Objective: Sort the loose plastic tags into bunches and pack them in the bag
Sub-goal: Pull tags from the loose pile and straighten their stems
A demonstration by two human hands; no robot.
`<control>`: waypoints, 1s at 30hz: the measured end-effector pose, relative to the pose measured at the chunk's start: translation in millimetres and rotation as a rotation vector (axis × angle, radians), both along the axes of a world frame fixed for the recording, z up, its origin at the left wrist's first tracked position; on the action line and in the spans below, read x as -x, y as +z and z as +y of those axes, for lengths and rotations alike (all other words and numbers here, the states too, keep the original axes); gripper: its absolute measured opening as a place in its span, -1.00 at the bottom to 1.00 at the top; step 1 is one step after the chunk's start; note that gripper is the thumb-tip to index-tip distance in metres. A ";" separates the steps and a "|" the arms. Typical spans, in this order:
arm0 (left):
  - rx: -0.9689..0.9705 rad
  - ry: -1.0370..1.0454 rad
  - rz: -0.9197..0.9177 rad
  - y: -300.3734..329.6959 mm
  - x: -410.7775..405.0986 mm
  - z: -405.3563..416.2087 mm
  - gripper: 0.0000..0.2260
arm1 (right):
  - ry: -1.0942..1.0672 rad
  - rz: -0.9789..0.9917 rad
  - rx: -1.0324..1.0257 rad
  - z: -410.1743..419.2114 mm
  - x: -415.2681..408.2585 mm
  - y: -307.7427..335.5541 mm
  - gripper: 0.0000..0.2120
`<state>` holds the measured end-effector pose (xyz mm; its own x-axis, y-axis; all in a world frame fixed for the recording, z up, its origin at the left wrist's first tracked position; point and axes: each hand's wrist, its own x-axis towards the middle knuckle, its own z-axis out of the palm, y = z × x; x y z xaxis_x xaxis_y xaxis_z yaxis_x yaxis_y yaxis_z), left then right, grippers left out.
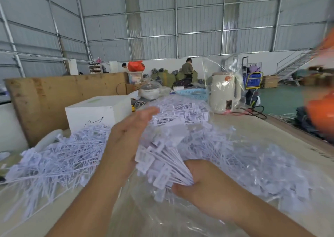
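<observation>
Left hand (126, 135) flat, right hand (204, 189) clenched

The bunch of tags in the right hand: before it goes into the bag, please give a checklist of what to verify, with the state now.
1. Right hand grips the bunch of tags: ok.
2. Tags in the bunch lie aligned: not ok, heads fan out.
3. Left hand free to help: ok, fingers straight.
4. Clear plastic bag mouth open: cannot tell, blurred.
5. Loose pile finished: not ok, many remain.

A white box (98, 113), a cream kettle (225, 94) and a blue basket (192, 93) are seen on the worktop (271, 133).
</observation>
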<state>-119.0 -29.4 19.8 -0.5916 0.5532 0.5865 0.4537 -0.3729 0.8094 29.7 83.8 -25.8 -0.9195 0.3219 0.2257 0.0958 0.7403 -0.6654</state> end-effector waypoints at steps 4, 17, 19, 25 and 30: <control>0.020 0.022 0.054 -11.8 -13.5 8.7 -0.66 | -0.156 -0.022 -0.098 4.0 0.3 -1.7 -0.86; 0.206 -0.209 0.137 -27.5 -24.3 10.1 -0.50 | -0.361 -0.064 -0.147 14.8 -3.1 0.6 -0.93; 0.218 -0.203 0.106 -24.5 -18.3 10.2 -0.49 | -0.368 -0.074 -0.164 14.9 -3.9 2.9 -0.96; 0.187 -0.206 -0.003 -20.2 -13.1 10.6 -0.46 | -0.329 -0.157 -0.310 5.8 -4.8 4.0 -0.83; 0.167 -0.211 0.018 -28.3 -32.9 17.9 -0.82 | -0.390 -0.111 -0.293 7.9 -7.3 1.5 -0.95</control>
